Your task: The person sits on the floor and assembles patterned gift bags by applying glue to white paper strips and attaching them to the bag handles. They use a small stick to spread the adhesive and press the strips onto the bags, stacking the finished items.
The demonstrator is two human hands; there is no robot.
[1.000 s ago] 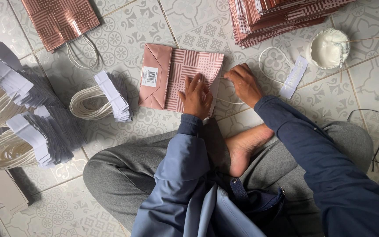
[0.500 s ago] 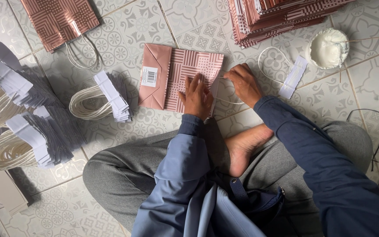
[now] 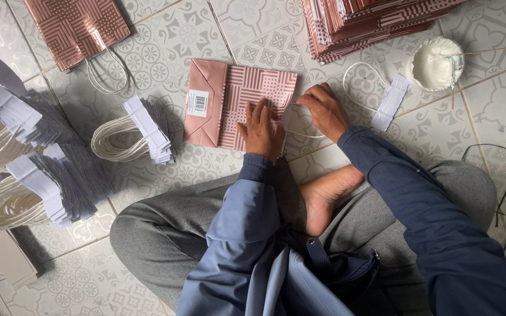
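A flat pink paper bag [image 3: 238, 99] with a geometric pattern lies on the tiled floor in front of my crossed legs. My left hand [image 3: 262, 130] presses flat on the bag's right part, fingers spread. At the bag's open right end, my right hand [image 3: 324, 109] pinches a white cord handle [image 3: 300, 123]. Another cord handle with a white paper strip [image 3: 389, 102] lies just right of that hand.
A stack of folded pink bags [image 3: 370, 23] sits at the top right, with a small white bowl of paste [image 3: 436, 63] beside it. A finished bag with handles [image 3: 77, 26] lies top left. Bundles of cord handles on paper strips [image 3: 133, 134] crowd the left side.
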